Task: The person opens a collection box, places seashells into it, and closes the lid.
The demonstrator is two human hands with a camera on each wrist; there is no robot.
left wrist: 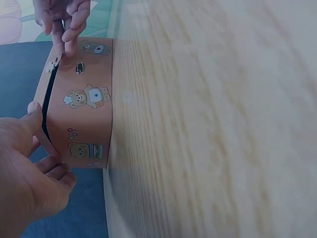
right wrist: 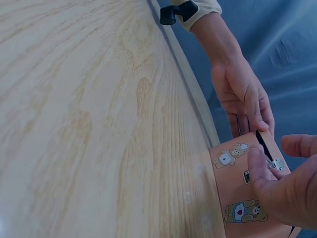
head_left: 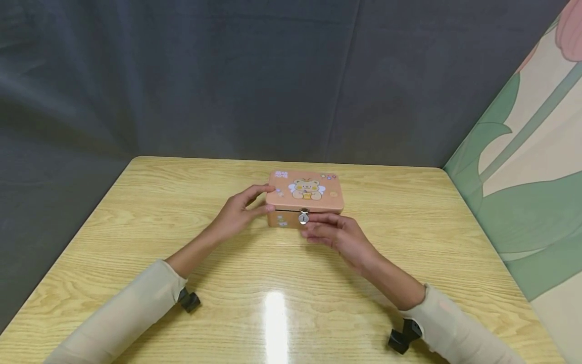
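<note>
A peach-coloured tin box with a winged bear on its lid rests on the table. Along its front, a narrow dark gap shows under the lid. My left hand grips the box's left end, thumb at the lid's front edge and fingers round the end. At the front, my right hand reaches the metal clasp with fairly straight fingers touching beside it. In the right wrist view, the hinged clasp plate stands away from the catch on the box front.
The box stands near the back of the wood-grain table. A dark cloth hangs behind it, and a floral panel borders the right side. Black wrist devices sit at both sleeves.
</note>
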